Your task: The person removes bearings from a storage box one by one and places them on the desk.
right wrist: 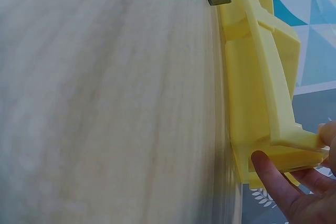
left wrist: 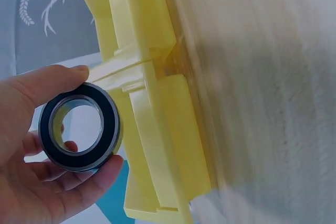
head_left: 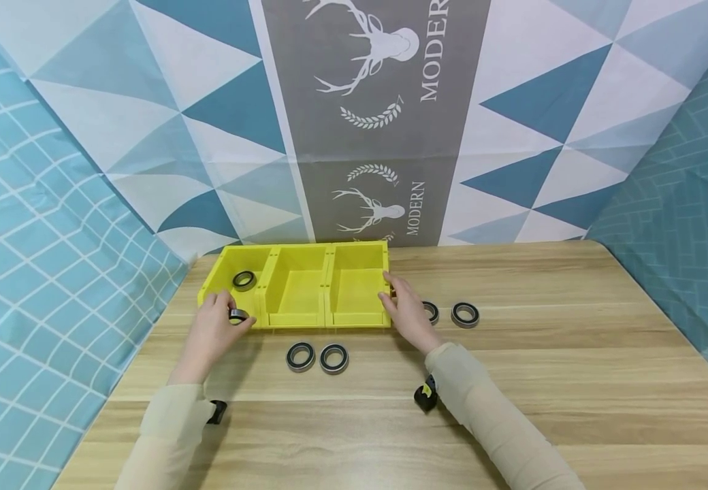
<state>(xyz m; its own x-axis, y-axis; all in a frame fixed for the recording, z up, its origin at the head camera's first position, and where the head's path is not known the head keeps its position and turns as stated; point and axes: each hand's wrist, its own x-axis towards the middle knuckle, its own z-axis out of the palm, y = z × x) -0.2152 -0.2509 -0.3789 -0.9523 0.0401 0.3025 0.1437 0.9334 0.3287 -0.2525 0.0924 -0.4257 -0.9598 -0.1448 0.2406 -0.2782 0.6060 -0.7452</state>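
My left hand [head_left: 210, 333] pinches a black-and-silver ball bearing [left wrist: 108, 129] between thumb and fingertips, over the front of the left compartment of a yellow three-compartment bin [head_left: 295, 320]. Another bearing [head_left: 244, 280] lies inside that compartment. At the bin's right end, my right hand [head_left: 412, 313] grips the side wall, its thumb at the rim and fingers along the outer face. Two bearings, one on the left [head_left: 300, 356] and one on the right [head_left: 333, 358], lie flat on the table in front of the bin.
Right of the bin lie two more bearings; the nearer one [head_left: 431, 312] is partly hidden by my right hand, the other [head_left: 465, 315] shows whole. The wooden table [head_left: 354, 435] meets a patterned cloth backdrop [head_left: 384, 150] behind the bin and a blue cloth [head_left: 35, 272] on the left.
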